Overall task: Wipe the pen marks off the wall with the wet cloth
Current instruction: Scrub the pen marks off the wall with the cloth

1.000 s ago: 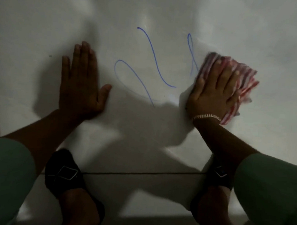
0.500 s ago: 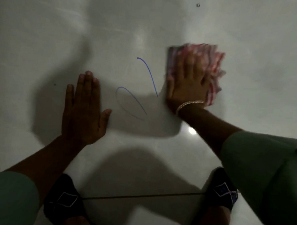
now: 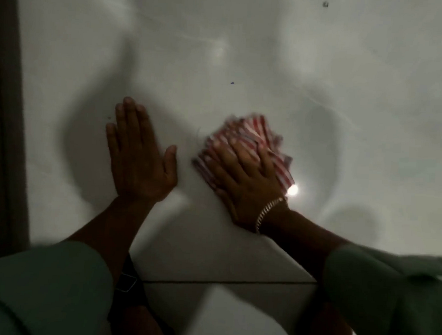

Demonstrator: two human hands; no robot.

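My right hand (image 3: 244,178) presses a red-and-white striped cloth (image 3: 254,141) flat against the glossy white wall (image 3: 245,54); the cloth is motion-blurred. My left hand (image 3: 139,161) lies flat on the wall just left of the cloth, fingers together, holding nothing. A small blue speck of pen mark (image 3: 232,83) shows above the cloth, and a very faint curved trace (image 3: 198,134) sits just left of the cloth. Whatever is under the cloth is hidden.
A dark door frame or wall edge (image 3: 4,107) runs down the left side. A dark seam (image 3: 222,281) marks where wall meets the tiled floor. My dark shoe (image 3: 128,282) shows below my left arm. A small dark dot (image 3: 325,4) sits high on the wall.
My right hand has swept the cloth leftward and down across the blue loops, which are now almost entirely gone. My left hand has stayed flat on the wall. The view has shifted.
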